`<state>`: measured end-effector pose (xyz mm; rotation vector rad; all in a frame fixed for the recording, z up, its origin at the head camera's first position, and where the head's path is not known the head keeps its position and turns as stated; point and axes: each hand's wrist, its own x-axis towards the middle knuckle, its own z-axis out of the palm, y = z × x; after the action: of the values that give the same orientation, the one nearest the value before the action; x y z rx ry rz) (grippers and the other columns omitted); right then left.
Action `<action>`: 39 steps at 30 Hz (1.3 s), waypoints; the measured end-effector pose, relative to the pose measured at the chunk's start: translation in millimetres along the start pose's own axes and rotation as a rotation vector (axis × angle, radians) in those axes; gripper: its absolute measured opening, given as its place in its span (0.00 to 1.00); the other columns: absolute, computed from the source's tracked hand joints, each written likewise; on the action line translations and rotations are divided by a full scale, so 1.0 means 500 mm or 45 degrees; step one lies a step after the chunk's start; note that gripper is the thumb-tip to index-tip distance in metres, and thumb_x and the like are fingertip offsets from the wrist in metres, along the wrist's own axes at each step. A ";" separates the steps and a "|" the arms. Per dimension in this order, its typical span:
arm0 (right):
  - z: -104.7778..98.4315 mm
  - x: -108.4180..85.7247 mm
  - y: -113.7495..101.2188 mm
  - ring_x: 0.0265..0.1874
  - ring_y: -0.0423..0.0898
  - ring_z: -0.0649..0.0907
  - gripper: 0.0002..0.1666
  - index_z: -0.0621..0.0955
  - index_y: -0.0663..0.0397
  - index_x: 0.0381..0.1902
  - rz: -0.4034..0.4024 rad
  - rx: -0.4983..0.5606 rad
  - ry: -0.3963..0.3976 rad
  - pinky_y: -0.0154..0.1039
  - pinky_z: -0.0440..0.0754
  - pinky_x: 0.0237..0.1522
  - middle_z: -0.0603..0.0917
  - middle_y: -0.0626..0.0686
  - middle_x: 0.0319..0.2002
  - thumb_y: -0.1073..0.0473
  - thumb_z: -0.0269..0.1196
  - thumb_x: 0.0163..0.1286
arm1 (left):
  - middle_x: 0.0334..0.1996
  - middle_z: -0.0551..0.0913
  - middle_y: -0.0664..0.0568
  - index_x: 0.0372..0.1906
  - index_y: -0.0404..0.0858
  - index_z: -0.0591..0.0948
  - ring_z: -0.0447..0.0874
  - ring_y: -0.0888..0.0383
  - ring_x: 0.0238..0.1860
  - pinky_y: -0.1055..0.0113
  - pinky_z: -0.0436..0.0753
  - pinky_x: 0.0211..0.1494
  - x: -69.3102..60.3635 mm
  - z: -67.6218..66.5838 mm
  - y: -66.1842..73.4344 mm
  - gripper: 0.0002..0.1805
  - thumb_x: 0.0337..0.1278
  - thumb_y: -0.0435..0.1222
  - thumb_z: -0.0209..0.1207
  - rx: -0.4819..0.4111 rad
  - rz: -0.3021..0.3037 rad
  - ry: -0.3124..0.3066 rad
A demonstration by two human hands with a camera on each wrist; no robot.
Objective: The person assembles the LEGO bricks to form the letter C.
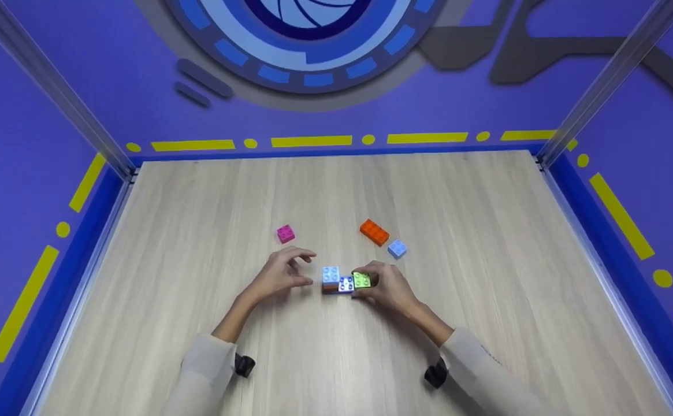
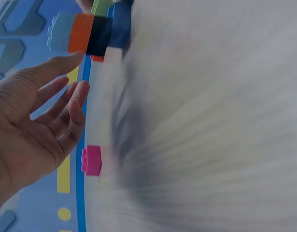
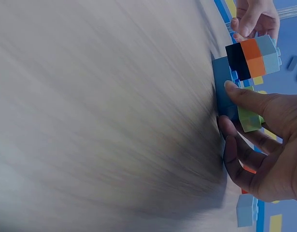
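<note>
A small assembly of toy building bricks stands on the table. Its base is a long dark blue brick (image 3: 223, 87); on the left end rises a stack of a black brick (image 3: 237, 62), an orange brick (image 3: 253, 58) and a light blue brick (image 1: 330, 274) on top. At the other end sits a lime green brick (image 1: 362, 280), which my right hand (image 1: 391, 287) pinches between thumb and fingers, the thumb tip also near the blue base. Left of the stack, my left hand (image 1: 281, 271) holds nothing, its fingers loosely bent and apart from the bricks.
Farther back on the wooden table (image 1: 197, 231) lie a pink brick (image 1: 285, 233) at left, an orange brick (image 1: 374, 231) and a separate pale blue brick (image 1: 397, 248) at right. Blue-purple panels (image 1: 324, 124) enclose the table's back and sides.
</note>
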<state>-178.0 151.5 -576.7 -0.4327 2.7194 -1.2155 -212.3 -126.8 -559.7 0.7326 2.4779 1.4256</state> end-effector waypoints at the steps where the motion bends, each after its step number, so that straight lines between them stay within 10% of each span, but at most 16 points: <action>1: 0.002 0.000 -0.001 0.40 0.40 0.81 0.24 0.86 0.50 0.46 -0.002 0.005 0.002 0.43 0.80 0.47 0.86 0.46 0.40 0.58 0.76 0.48 | 0.47 0.81 0.35 0.56 0.31 0.78 0.82 0.40 0.39 0.56 0.82 0.43 -0.002 -0.007 -0.005 0.29 0.43 0.27 0.71 0.005 -0.026 0.035; 12: 0.006 0.002 0.003 0.34 0.37 0.78 0.23 0.86 0.50 0.46 -0.043 -0.037 0.027 0.32 0.78 0.38 0.85 0.46 0.37 0.57 0.76 0.49 | 0.50 0.77 0.34 0.59 0.31 0.76 0.80 0.51 0.32 0.75 0.74 0.31 0.011 -0.048 -0.052 0.32 0.43 0.26 0.71 0.041 -0.156 0.353; 27: 0.005 -0.001 -0.001 0.36 0.38 0.79 0.23 0.86 0.51 0.45 -0.033 -0.013 0.043 0.33 0.77 0.39 0.85 0.46 0.39 0.58 0.76 0.48 | 0.52 0.79 0.39 0.56 0.33 0.78 0.80 0.44 0.46 0.55 0.76 0.47 0.049 -0.052 -0.081 0.29 0.43 0.30 0.71 0.231 -0.300 0.544; 39: 0.006 0.000 -0.002 0.40 0.40 0.81 0.24 0.86 0.52 0.46 -0.001 0.005 0.026 0.41 0.79 0.45 0.85 0.46 0.38 0.57 0.77 0.47 | 0.47 0.82 0.40 0.52 0.33 0.81 0.80 0.45 0.51 0.52 0.76 0.56 0.069 -0.047 -0.084 0.23 0.47 0.30 0.69 0.256 -0.383 0.505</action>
<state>-177.2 148.6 -577.7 -0.4226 2.7341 -1.2316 -264.7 -144.8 -580.3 0.0931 2.9028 1.3250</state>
